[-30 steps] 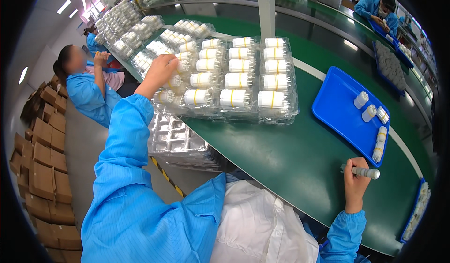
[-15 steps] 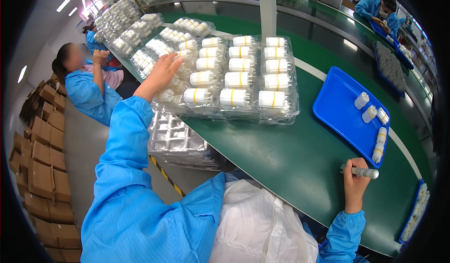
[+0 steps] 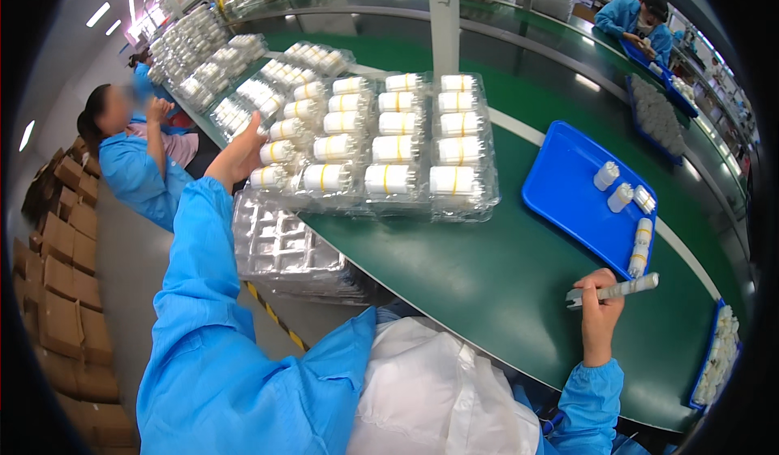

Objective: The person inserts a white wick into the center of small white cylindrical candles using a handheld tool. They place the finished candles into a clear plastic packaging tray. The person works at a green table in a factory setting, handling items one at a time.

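My left hand point(image 3: 237, 155) is at the left edge of a clear plastic blister tray point(image 3: 479, 212), closed on that edge, with some fingers hidden. The tray lies on the green bench in what looks like a stack. Rows of white cylinders point(image 3: 391, 149) with yellow bands and thin pins at one end fill it. On the right, above the bench, my right hand point(image 3: 599, 313) is closed round a thick grey-white pen-like stick point(image 3: 629, 286). Its kind is not clear. Just beyond that hand lies a blue tray point(image 3: 568, 175) with several white cylinders point(image 3: 605, 175), some upright, some lying.
More filled clear trays point(image 3: 320, 56) stand farther left along the green bench point(image 3: 406, 252). Empty clear trays point(image 3: 284, 252) are stacked below its near edge. A metal post point(image 3: 444, 17) rises behind. A co-worker point(image 3: 134, 159) sits at left near cardboard boxes point(image 3: 61, 268); another blue tray point(image 3: 714, 358) is far right.
My left hand has moved from above the cylinders, fingers spread, left and nearer to the tray's edge. My right hand has turned the stick slightly, showing more of it. The view has shifted a little.
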The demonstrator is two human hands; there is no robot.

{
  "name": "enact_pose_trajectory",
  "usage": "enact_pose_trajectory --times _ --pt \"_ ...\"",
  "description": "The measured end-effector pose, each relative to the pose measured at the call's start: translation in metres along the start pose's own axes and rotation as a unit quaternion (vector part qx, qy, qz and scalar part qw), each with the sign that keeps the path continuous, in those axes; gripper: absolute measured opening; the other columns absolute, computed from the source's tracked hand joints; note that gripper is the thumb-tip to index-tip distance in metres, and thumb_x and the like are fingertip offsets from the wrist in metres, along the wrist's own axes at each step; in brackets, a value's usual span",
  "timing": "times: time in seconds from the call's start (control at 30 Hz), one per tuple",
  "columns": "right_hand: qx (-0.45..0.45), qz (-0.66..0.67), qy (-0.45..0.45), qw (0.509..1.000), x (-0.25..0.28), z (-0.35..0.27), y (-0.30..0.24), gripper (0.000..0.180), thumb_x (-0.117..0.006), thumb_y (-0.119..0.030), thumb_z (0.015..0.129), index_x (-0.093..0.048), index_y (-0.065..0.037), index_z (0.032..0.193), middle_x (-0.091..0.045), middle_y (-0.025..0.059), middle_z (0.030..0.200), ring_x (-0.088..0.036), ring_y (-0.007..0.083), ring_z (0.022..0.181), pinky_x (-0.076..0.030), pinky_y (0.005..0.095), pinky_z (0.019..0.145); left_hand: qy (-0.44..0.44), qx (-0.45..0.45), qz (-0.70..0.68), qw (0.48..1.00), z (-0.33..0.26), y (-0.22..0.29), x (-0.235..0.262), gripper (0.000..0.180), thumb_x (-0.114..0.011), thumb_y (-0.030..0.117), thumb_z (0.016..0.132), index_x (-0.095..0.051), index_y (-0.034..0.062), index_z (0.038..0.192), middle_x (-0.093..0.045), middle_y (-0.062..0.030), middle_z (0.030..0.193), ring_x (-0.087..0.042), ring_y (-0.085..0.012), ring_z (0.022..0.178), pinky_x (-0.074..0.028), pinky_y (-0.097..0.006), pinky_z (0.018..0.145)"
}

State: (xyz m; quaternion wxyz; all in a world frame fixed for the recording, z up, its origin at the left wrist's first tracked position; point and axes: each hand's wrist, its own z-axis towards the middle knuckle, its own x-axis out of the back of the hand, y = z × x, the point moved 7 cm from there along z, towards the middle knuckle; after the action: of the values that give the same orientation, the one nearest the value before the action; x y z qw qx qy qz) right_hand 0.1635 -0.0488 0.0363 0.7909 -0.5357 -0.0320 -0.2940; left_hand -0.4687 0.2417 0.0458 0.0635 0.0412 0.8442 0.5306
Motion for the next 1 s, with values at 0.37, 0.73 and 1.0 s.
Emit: enact_pose_trajectory --times 0.37,0.73,1.0 --pt "-0.222 0.208 -0.189 0.934 -0.139 0.054 -0.011 0.055 -0.055 -0.028 0.104 -0.042 -0.002 0.15 -0.046 0.0142 0.15 -0.047 0.029 0.139 -0.043 0.0446 0.111 0.071 -0.069 0.016 0.995 0.006 -0.009 -0.005 0.087 -0.036 0.073 0.099 -0.041 0.0045 0.152 -0.06 -0.02 0.138 -0.061 -0.027 0.124 -0.055 -0.042 0.098" --pt "-0.296 0.349 -0.237 0.857 -0.195 0.095 -0.021 0.056 -0.04 -0.045 0.11 -0.029 -0.023 0.16 -0.055 0.0014 0.141 -0.056 0.017 0.118 -0.049 0.041 0.091 0.094 -0.107 -0.107 0.984 -0.031 -0.001 -0.036 0.056 -0.066 0.051 0.097 -0.062 0.0079 0.132 -0.072 -0.0111 0.117 -0.072 -0.0224 0.103 -0.061 -0.039 0.086" --pt "-0.3 0.392 -0.224 0.841 -0.202 0.095 -0.025 0.053 -0.039 -0.039 0.111 -0.034 -0.011 0.156 -0.058 0.0066 0.138 -0.06 0.0173 0.118 -0.051 0.0388 0.098 0.035 -0.101 -0.189 0.976 -0.034 -0.037 -0.017 0.048 -0.057 0.045 0.102 -0.061 0.0084 0.132 -0.073 -0.0086 0.113 -0.074 -0.0207 0.092 -0.064 -0.038 0.076"
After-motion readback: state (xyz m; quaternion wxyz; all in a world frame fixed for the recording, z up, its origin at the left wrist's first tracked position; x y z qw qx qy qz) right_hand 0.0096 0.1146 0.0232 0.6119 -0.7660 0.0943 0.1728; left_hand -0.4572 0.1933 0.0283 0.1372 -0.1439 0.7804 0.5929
